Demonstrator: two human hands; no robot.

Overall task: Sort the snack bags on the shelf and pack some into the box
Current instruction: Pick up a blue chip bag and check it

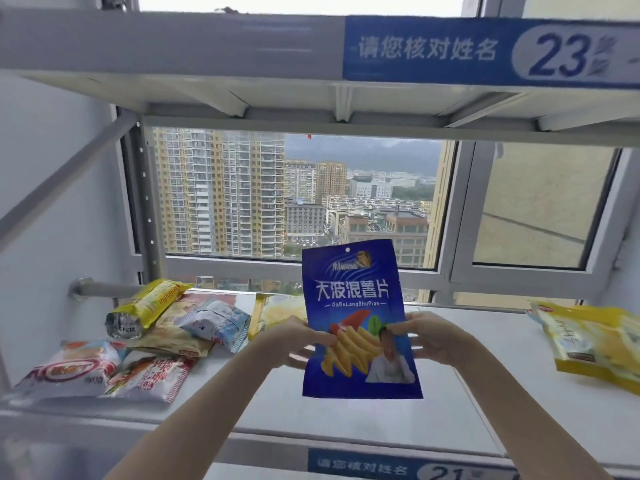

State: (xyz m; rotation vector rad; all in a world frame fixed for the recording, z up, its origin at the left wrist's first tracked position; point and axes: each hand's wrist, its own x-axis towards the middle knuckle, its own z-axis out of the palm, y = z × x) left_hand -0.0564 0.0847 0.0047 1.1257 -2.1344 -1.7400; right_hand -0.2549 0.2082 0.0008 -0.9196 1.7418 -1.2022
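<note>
Holding a blue snack bag (356, 317) upright above the shelf (467, 393), both hands pinch it at mid-height: the left hand (300, 341) grips its left edge with the thumb on the printed front, and the right hand (427, 336) grips its right edge the same way. The bag is off the shelf board, its front facing the camera, its top reaching up in front of the window (298, 199).

Just behind the left hand a pale yellow bag (273, 311) lies flat on the shelf. Further left sits a loose heap of bags: a yellow one (152, 301) on top, a light blue one (218, 323) beside it, and a red and white bag (69, 370) nearest the front edge. At the far right end of the shelf lies another yellow bag (595, 341), well apart from the hands.

A blue label (450, 48) marked 23 runs along the shelf above.
</note>
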